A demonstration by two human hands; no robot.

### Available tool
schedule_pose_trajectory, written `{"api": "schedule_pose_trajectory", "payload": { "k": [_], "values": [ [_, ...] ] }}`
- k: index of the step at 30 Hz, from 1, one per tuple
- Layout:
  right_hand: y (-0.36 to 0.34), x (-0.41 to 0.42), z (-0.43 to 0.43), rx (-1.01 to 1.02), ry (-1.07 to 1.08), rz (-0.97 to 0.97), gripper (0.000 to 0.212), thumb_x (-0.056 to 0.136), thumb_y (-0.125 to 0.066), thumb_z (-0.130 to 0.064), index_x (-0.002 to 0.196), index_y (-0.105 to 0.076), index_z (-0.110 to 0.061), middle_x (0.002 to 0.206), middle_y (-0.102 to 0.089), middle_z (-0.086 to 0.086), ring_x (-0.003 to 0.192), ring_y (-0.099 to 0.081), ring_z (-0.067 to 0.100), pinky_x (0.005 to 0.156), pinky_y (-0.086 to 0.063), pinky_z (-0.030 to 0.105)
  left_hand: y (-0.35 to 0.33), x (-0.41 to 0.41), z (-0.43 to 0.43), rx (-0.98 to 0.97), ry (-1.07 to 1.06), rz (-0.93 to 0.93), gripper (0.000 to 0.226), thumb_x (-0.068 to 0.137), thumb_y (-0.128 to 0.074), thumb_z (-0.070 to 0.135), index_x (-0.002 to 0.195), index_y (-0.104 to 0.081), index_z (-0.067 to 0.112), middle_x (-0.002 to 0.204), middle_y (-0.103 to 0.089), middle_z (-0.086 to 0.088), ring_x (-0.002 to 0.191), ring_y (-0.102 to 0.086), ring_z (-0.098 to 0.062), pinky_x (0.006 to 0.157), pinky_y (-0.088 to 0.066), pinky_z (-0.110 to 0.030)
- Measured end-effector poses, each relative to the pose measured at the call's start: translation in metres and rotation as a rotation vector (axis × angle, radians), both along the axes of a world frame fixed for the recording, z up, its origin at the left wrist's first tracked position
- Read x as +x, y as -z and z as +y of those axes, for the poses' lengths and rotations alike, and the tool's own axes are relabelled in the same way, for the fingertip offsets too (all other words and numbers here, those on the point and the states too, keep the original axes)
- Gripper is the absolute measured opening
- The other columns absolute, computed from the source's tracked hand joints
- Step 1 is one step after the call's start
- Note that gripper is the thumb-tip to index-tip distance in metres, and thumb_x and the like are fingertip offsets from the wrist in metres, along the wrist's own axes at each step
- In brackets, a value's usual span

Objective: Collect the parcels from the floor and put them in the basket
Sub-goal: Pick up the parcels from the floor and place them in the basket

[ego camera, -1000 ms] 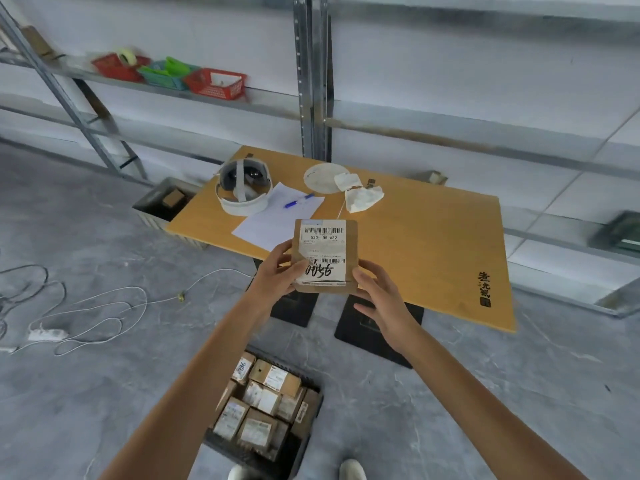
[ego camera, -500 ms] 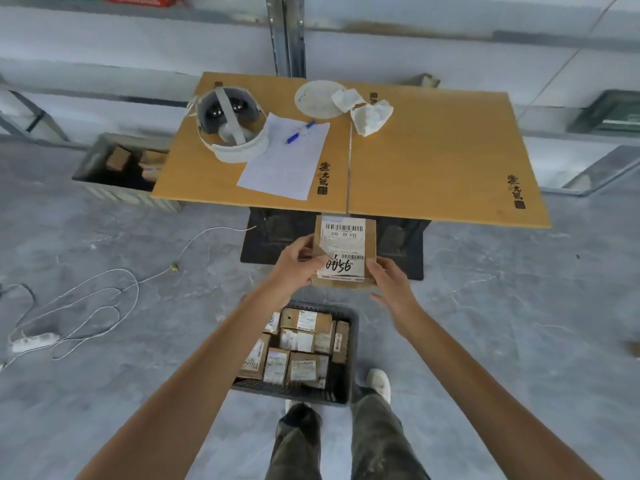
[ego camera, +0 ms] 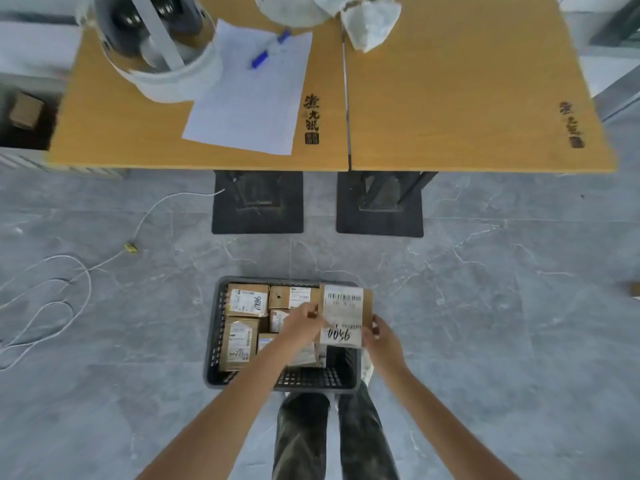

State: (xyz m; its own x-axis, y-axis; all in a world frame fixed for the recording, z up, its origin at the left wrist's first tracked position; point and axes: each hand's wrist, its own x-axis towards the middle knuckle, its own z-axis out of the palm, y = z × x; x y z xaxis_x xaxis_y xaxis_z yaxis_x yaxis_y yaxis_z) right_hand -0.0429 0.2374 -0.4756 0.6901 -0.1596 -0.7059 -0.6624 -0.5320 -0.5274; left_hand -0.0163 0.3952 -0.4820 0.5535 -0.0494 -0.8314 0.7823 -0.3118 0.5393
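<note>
Both hands hold a brown parcel [ego camera: 344, 315] with a white label over the right side of the dark basket [ego camera: 214, 336]. The left hand [ego camera: 304, 323] pinches its left edge and the right hand [ego camera: 381, 337] curls round its lower right edge. The basket stands on the grey floor [ego camera: 485, 306], already holding other parcels [ego camera: 247, 300], near a wooden table [ego camera: 450, 98].

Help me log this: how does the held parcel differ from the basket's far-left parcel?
The held parcel sits between left grip and right grip over the basket's right side; the far-left parcel lies flat inside, untouched. The held parcel's handwritten number sits at its near end; the far-left parcel's, along its right side. Both are brown cardboard, white-labelled.
</note>
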Motion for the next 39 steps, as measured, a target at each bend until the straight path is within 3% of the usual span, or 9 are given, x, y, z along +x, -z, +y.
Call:
{"api": "schedule_pose_trajectory", "payload": {
  "k": [3, 12, 16, 18, 21, 24, 31, 34, 39],
  "values": [
    [0.073, -0.019, 0.005, -0.028, -0.029, 0.070, 0.034, 0.098, -0.042, -0.012, 0.132, -0.043, -0.012, 0.122, -0.063, 0.008, 0.107, -0.062, 0.022, 0.086, -0.055, 0.033, 0.078, -0.024, -0.007, 0.017, 0.031, 0.071, 0.026, 0.091, -0.055, 0.024, 0.117, -0.055, 0.019, 0.107, -0.064, 0.005, 0.078, -0.057, -0.006, 0.056, -0.045, -0.015],
    [0.289, -0.025, 0.000, -0.096, -0.258, 0.073, 0.057, 0.095, -0.041, -0.008, 0.147, -0.020, -0.014, 0.137, -0.049, 0.006, 0.106, -0.062, 0.024, 0.083, -0.056, 0.037, 0.303, -0.045, -0.028, 0.092, 0.059, 0.057, 0.037, 0.099, -0.034, 0.016, 0.137, -0.038, 0.018, 0.088, -0.057, 0.008, 0.039, -0.045, 0.001, 0.036, -0.032, -0.009],
    [0.364, -0.022, -0.002, -0.097, -0.245, 0.090, 0.066, 0.092, -0.043, -0.003, 0.149, -0.011, -0.013, 0.139, -0.048, 0.003, 0.096, -0.057, 0.012, 0.064, -0.050, 0.008, 0.367, -0.043, -0.044, 0.083, 0.081, 0.074, 0.067, 0.092, -0.040, 0.002, 0.148, -0.013, 0.026, 0.128, -0.051, -0.006, 0.069, -0.057, -0.013, 0.051, -0.046, -0.019],
    [0.392, -0.026, -0.002, -0.076, -0.158, 0.133, 0.061, 0.092, -0.042, 0.000, 0.146, -0.016, -0.014, 0.139, -0.050, 0.005, 0.098, -0.058, 0.014, 0.052, -0.044, 0.001, 0.384, -0.047, -0.054, 0.114, 0.105, 0.101, 0.079, 0.087, -0.041, -0.004, 0.149, -0.005, 0.026, 0.146, -0.034, -0.007, 0.102, -0.057, -0.029, 0.078, -0.055, -0.038],
    [0.418, -0.035, -0.003, -0.070, -0.020, 0.102, 0.055, 0.095, -0.042, -0.003, 0.145, -0.022, -0.015, 0.139, -0.050, 0.007, 0.115, -0.058, 0.022, 0.075, -0.053, 0.014, 0.402, -0.055, -0.062, 0.191, 0.173, 0.045, 0.094, 0.080, -0.043, -0.010, 0.148, 0.005, 0.033, 0.153, -0.012, -0.002, 0.136, -0.026, -0.030, 0.109, -0.034, -0.047],
    [0.430, -0.039, -0.007, -0.094, 0.045, -0.021, 0.051, 0.095, -0.047, -0.007, 0.143, -0.032, -0.018, 0.135, -0.055, 0.005, 0.120, -0.056, 0.024, 0.095, -0.051, 0.041, 0.416, -0.055, -0.065, 0.187, 0.156, -0.059, 0.091, 0.084, -0.048, -0.003, 0.149, 0.003, 0.035, 0.152, -0.008, 0.003, 0.123, -0.044, -0.031, 0.093, -0.049, -0.049],
    [0.436, -0.059, -0.003, -0.132, 0.112, -0.207, 0.060, 0.094, -0.052, -0.010, 0.146, -0.027, -0.025, 0.136, -0.054, 0.001, 0.123, -0.052, 0.017, 0.099, -0.049, 0.037, 0.433, -0.072, -0.049, 0.084, 0.083, -0.081, 0.065, 0.093, -0.042, 0.002, 0.148, -0.016, 0.026, 0.148, -0.031, 0.003, 0.071, -0.053, -0.001, 0.050, -0.048, -0.015],
    [0.441, -0.062, -0.002, -0.132, 0.105, -0.204, 0.060, 0.095, -0.051, -0.012, 0.148, -0.025, -0.025, 0.140, -0.051, 0.001, 0.127, -0.048, 0.018, 0.103, -0.046, 0.040, 0.437, -0.072, -0.038, 0.074, 0.139, -0.111, 0.062, 0.095, -0.043, 0.009, 0.148, -0.016, 0.025, 0.150, -0.031, 0.003, 0.100, -0.045, 0.007, 0.064, -0.045, -0.002],
    [0.447, -0.060, 0.000, -0.177, 0.201, -0.235, 0.059, 0.092, -0.055, -0.005, 0.145, -0.033, -0.021, 0.131, -0.057, 0.001, 0.118, -0.052, 0.011, 0.093, -0.042, 0.022, 0.450, -0.077, -0.023, 0.103, 0.344, -0.026, 0.069, 0.095, -0.045, 0.035, 0.149, -0.002, 0.029, 0.150, -0.031, -0.001, 0.134, -0.036, -0.022, 0.106, -0.037, -0.043]
  ]
}}
